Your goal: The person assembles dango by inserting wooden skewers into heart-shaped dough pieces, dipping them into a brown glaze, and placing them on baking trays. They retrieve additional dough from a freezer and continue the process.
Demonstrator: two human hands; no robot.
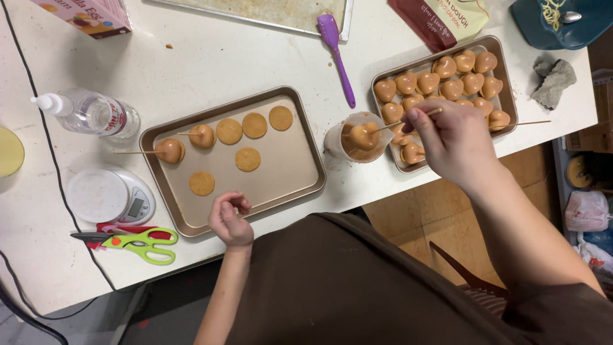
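We see the right hand (450,144) pinching a thin wooden stick (396,123) — a caramel-coated heart piece (363,136) sits on its far end, down in the clear cup (357,137) of coating. The cup stands on the white surface (211,57), between the two trays. The right tray (504,83) is packed with coated heart pieces (447,80); another stick (533,122) pokes out past its right edge.

The left hand (230,220) is loosely curled with fingers bent in, holding nothing we can make out, resting at the near rim of the left tray (300,185). That tray holds five flat round cookies (247,159) and two coated pieces on sticks (171,151) near its left end.

Left of the tray — a clear plastic bottle (89,114), a small white scale (112,197), green-handled scissors (143,245). A purple spatula (337,54) lies on the far side of the surface, between the trays.
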